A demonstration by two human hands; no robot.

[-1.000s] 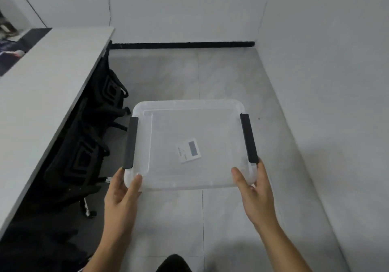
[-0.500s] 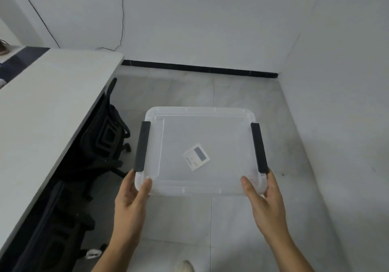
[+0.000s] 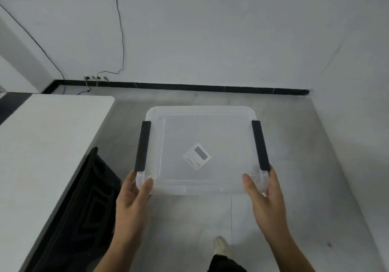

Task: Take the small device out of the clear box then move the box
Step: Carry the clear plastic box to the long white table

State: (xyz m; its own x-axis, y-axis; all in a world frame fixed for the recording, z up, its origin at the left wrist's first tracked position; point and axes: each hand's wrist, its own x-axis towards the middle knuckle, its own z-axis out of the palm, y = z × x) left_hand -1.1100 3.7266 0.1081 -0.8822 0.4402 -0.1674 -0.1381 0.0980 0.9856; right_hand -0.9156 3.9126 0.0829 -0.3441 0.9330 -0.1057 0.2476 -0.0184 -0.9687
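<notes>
**Clear box carried with device inside**

Clear plastic box (image 3: 202, 149), lid on, is being held in the air over the floor (image 3: 294, 166), roughly level, in front of the person. Two black latches are sitting along its left (image 3: 143, 146) and right (image 3: 260, 145) edges; both look closed, though that is a judgement from their flat lie against the lid.

Left hand (image 3: 131, 198) is gripping the near left corner, thumb on top of the lid, fingers under the rim. Right hand (image 3: 266, 200) is doing the same at the near right corner, thumb on the lid, fingers wrapped around the side. Neither hand is free.

Device (image 3: 197, 156), a small white square with a grey screen, is showing through the lid, lying near the middle of the box and turned at an angle to its walls. Whether it is resting flat on the bottom I cannot tell through the plastic.

White table (image 3: 42, 156) is standing to the left, near the box but not touching it. Dark chair (image 3: 84, 208) is tucked beside it. One shoe (image 3: 221, 248) is showing below the box on the tiles.

Progress, as judged:
- Taking the device out: not done. It is inside, under the lid.
- Moving the box: under way in the sense that it is off any surface, but out of order with the task.
- Left to do: setting the box down, probably on the table, opening both latches, lifting the lid, picking out the device, then shifting the box.
</notes>
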